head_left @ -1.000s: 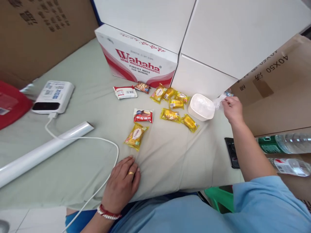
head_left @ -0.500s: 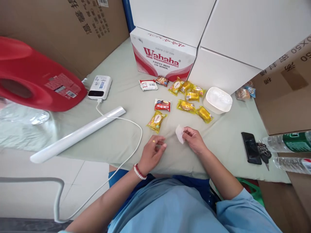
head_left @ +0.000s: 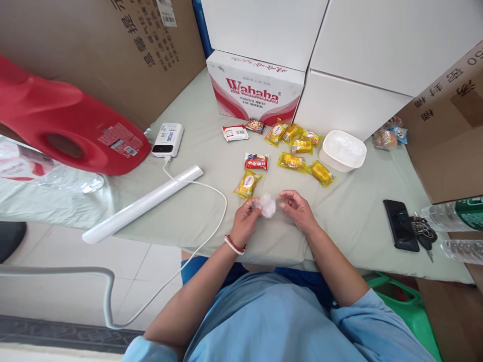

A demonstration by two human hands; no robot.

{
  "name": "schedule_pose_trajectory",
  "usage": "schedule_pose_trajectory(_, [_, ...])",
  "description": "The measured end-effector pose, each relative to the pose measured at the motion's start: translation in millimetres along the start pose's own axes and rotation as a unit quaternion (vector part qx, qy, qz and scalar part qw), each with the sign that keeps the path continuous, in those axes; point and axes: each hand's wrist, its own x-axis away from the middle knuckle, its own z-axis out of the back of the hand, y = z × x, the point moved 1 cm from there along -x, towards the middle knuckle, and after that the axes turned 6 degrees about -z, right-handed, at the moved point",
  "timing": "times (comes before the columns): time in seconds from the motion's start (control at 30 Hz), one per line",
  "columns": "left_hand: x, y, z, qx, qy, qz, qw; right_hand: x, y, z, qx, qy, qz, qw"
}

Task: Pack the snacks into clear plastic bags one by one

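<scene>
Plastic bag [head_left: 268, 206]: small, clear, crumpled, whitish.

I note: Wahaha box [head_left: 260, 93] at rear | red jug [head_left: 64, 125] left | power bank [head_left: 168, 140] cabled | phone [head_left: 400, 232], keys [head_left: 422, 232] right | white tub [head_left: 343, 150]

Wore a light blue short-sleeved top, loose at both shoulders, over darker blue cloth at the lap. Had bare forearms. Carried a red and white beaded bracelet [head_left: 234, 245] on the wrist of the left hand [head_left: 247, 221]; nothing worn on the right hand [head_left: 299, 209].
</scene>
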Motion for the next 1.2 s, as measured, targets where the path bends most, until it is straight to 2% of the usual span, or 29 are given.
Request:
schedule_pose_trajectory(0.1, [2, 4, -2.4, -0.078, -0.039, -0.034, 0.996, 1, -4, -5, 0.055, -0.004, 0.048, 0.997])
schedule_pose_trajectory(0.17, [3, 4, -3.0, -0.081, -0.036, -0.026, 0.996, 2, -5, -5, 0.059, 0.011, 0.063, 0.996])
schedule_pose_trajectory(0.23, [3, 1, -2.6, -0.059, -0.024, -0.008, 0.998, 1, -4, -3, 0.021, 0.032, 0.044, 0.998])
schedule_pose_trajectory(0.33, [2, -5, -1.8, -0.028, -0.002, -0.001, 1.0, -1, -4, 6, -0.061, 0.058, -0.024, 0.996])
schedule_pose_trajectory(0.43, [-1, -7, -1.7, 0.016, 0.032, -0.004, 0.999, 3, -9, 19, -0.106, 0.054, -0.06, 0.991])
schedule_pose_trajectory(0.5, [-2, -4, -1.9, 0.075, 0.054, 0.002, 0.996, 12, -16, 31, -0.062, 0.016, -0.045, 0.997])
schedule_pose_trajectory(0.6, [-3, -1, -2.0, 0.158, 0.069, 0.017, 0.985, 35, -26, 45, 0.092, -0.076, -0.044, 0.992])
schedule_pose_trajectory(0.63, [-2, 0, -2.1, 0.166, 0.067, 0.019, 0.984, 43, -29, 48, 0.132, -0.072, -0.05, 0.987])
schedule_pose_trajectory(0.67, [-2, 0, -2.3, 0.166, 0.065, 0.021, 0.984, 51, -32, 49, 0.159, -0.037, -0.051, 0.985])
schedule_pose_trajectory(0.77, [0, -2, -3.5, 0.129, 0.051, 0.021, 0.99, 70, -46, 38, 0.207, 0.143, 0.008, 0.968])
schedule_pose_trajectory(0.8, [0, -3, -4.0, 0.112, 0.045, 0.019, 0.993, 73, -50, 29, 0.229, 0.173, 0.043, 0.957])
schedule_pose_trajectory(0.83, [1, -4, -4.4, 0.094, 0.038, 0.017, 0.995, 75, -53, 18, 0.259, 0.175, 0.074, 0.947])
schedule_pose_trajectory(0.9, [2, -5, -4.7, 0.069, 0.024, 0.012, 0.997, 73, -54, -5, 0.32, 0.132, 0.115, 0.931])
schedule_pose_trajectory(1.0, [3, -5, -3.4, 0.065, 0.011, 0.011, 0.998, 62, -44, -28, 0.37, 0.086, 0.11, 0.918])
schedule_pose_trajectory(1.1, [4, -2, -1.8, 0.105, -0.011, 0.022, 0.994, 52, -31, -34, 0.302, 0.101, 0.057, 0.946])
schedule_pose_trajectory(1.2, [4, 2, -2.2, 0.114, -0.063, 0.031, 0.991, 47, -27, -33, 0.151, 0.106, -0.025, 0.982])
